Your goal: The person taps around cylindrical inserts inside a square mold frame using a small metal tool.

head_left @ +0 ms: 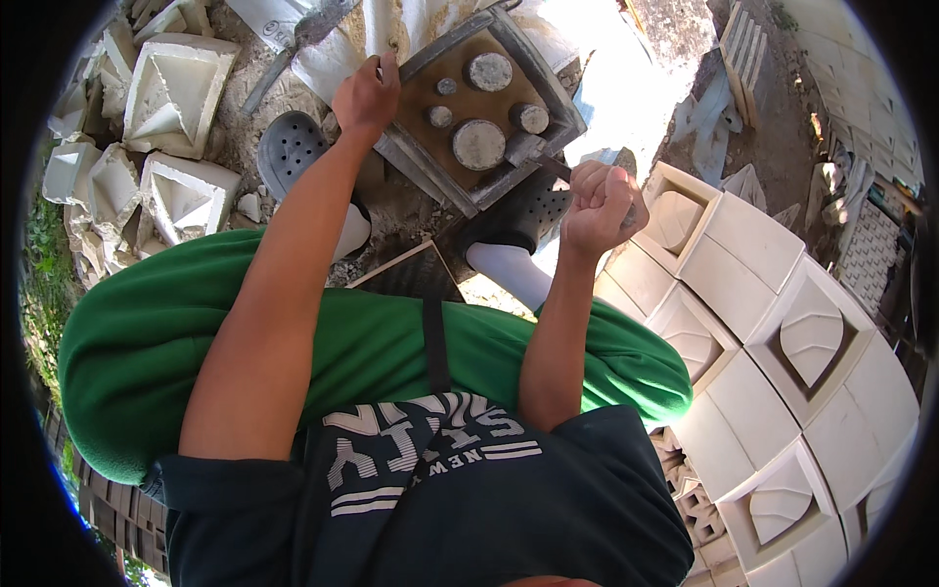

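A square grey mould point(411, 155) lies between my feet. Its inside has a brown, sandy surface, and several round grey discs point(479, 145) of different sizes stand in it. My right hand point(600, 207) is wrapped round the handle of a small trowel point(526, 149), whose blade lies at the mould's lower right inner edge. At the mould's left side my left hand point(367, 96) is closed, knuckles up, close to the rim. What its fingers hold, if anything, is hidden.
Broken white cast blocks point(181, 93) are heaped at the left. Finished pale blocks point(734, 245) stand stacked at the right. A dusty trowel point(318, 23) rests by a white sack point(342, 61) beyond my left hand. My grey clogs point(290, 152) flank the mould.
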`<move>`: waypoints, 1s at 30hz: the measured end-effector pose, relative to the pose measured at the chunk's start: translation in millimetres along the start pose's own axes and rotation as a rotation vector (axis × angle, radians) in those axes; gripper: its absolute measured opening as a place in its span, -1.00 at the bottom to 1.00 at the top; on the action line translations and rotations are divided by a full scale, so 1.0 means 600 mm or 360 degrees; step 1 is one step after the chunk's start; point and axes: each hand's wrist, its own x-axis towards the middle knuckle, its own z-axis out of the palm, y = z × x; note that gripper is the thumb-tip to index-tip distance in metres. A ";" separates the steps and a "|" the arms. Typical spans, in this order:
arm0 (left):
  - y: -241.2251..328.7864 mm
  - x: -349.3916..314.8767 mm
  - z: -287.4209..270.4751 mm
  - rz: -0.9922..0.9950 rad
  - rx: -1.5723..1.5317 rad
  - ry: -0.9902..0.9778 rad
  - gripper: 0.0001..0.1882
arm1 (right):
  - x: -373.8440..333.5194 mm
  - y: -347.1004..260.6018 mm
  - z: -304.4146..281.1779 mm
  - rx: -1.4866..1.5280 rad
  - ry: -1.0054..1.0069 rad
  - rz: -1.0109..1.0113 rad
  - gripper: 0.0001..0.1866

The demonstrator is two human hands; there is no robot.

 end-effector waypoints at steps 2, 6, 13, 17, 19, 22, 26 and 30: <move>-0.005 0.002 0.007 0.0013 0.0000 0.0014 -0.45 | -0.005 -0.011 0.001 0.0085 0.0006 0.0000 -0.58; -0.014 0.006 0.014 0.0068 0.0041 0.0126 -0.47 | -0.001 0.019 0.012 -0.0061 -0.0039 0.0116 -0.60; 0.000 0.003 0.015 0.0054 0.0051 0.0080 -0.48 | -0.013 0.014 0.000 -0.0197 -0.0100 0.0092 -0.62; -0.007 0.006 0.015 0.0055 0.0027 0.0098 -0.48 | -0.007 -0.010 -0.002 -0.0119 -0.0197 -0.0016 -0.61; -0.003 0.004 0.016 0.0058 0.0026 0.0112 -0.49 | -0.010 0.010 -0.001 -0.0117 -0.0159 0.0045 -0.62; -0.001 0.002 0.011 0.0044 0.0010 0.0057 -0.50 | -0.005 0.031 -0.007 -0.0099 -0.0134 0.0143 -0.63; -0.004 0.005 0.012 0.0074 0.0005 0.0154 -0.51 | -0.001 0.006 0.012 0.0054 -0.0140 -0.0020 -0.63; -0.004 0.003 0.013 0.0079 0.0016 0.0128 -0.51 | 0.014 0.032 0.017 -0.0253 -0.0267 0.0020 -0.63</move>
